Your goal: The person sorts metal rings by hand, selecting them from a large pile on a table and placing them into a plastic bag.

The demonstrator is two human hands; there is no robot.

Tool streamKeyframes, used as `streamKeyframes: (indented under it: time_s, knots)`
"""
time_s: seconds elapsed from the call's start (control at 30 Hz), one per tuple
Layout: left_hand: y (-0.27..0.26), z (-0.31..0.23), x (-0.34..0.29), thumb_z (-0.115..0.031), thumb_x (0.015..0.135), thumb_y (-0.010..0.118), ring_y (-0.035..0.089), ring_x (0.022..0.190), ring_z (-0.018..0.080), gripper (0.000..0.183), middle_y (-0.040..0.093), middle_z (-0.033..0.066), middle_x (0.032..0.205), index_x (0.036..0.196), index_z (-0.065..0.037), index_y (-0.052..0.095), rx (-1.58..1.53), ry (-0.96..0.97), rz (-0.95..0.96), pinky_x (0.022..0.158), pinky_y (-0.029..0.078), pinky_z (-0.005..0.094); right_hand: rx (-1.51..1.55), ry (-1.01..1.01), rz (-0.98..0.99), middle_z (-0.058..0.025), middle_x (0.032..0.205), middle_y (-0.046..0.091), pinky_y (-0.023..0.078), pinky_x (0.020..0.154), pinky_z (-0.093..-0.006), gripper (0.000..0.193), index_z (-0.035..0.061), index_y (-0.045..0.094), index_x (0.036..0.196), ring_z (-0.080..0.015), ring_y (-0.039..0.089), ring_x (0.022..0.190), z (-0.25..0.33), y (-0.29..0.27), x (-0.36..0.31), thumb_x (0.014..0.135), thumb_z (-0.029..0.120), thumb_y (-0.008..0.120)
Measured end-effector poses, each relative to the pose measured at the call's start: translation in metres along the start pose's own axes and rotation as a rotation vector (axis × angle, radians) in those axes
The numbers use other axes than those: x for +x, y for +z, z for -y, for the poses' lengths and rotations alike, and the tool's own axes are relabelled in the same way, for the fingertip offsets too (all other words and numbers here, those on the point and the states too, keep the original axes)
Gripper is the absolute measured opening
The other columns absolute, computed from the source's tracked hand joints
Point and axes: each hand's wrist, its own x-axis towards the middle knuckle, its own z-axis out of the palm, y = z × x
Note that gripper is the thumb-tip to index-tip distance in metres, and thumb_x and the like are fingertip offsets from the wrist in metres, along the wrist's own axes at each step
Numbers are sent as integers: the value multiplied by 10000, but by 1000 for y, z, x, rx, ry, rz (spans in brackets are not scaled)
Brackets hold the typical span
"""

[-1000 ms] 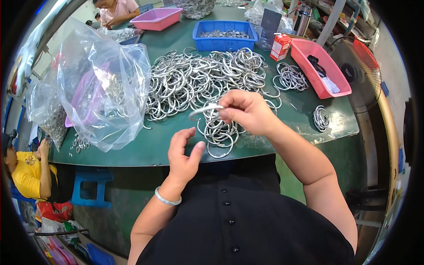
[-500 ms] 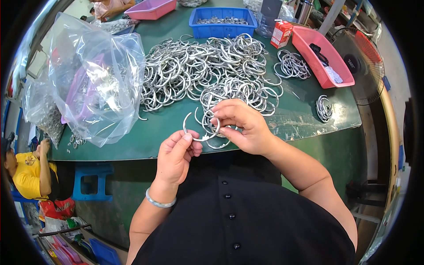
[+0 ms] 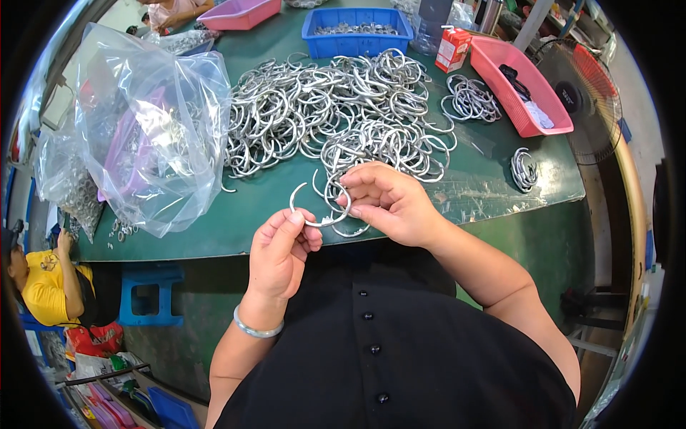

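Just over the table's near edge, my two hands hold an open, silvery metal ring between them. My left hand is closed, pinching the ring's left side between thumb and fingers. On the opposite side, my right hand closes its thumb and curled fingers on the ring; its fingertips partly hide the contact. A gap shows at the top of the ring. Right behind the hands lies a large heap of similar open metal rings, and a few loose ones sit beside my right fingers.
A clear plastic bag stands at the left, with small metal parts near it. A blue bin is at the back. Right lie a pink basket, a red carton, a ring cluster and a fan. A co-worker sits left.
My hands and the ring have shifted slightly to the left. Both hands keep their hold on it.
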Motion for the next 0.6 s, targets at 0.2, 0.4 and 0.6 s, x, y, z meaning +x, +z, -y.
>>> streamKeyframes:
  time_s: [0.2,0.4,0.6]
  knots:
    - [-9,0,-6,-116,860,480,531,737,140,132,568,48,787,784,-39,555,46,171,25,701,410,267,-920,-226,264,-79,829,541,458,596,-310,216,45,559,936,-208,579,719,13,-21,-12,727,53,612]
    - [-11,1,-14,-100,855,470,541,747,159,113,573,68,775,805,-38,550,-5,86,-42,731,422,285,-1324,-112,367,-63,699,489,453,567,-349,145,69,570,801,-231,554,686,3,-16,-31,664,74,524]
    - [-13,3,-17,-94,855,476,526,678,144,113,559,44,695,879,-34,568,15,30,-71,703,424,279,-1336,-229,412,-49,669,470,428,533,-347,184,63,560,825,-240,527,621,6,-16,-31,642,59,544]
